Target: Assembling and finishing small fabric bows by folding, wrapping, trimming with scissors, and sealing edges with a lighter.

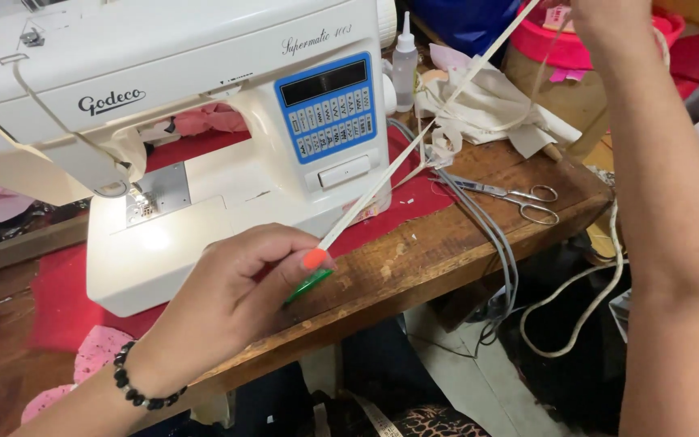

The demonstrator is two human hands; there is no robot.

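I am stretching a white strip (414,146) taut: my left hand (236,291) fingers are pinching its lower end with a green tool (309,285); my right hand (608,20) is gripping the upper end above the table (446,243). Next calls for keeping steady tension.

A sewing machine (204,121) fills the upper left of the frame, standing on a wooden table (446,243). Scissors (519,198) lie on the table right of it, a cloth heap (495,109) behind them. A bottle (404,65) stands right of the machine's top.
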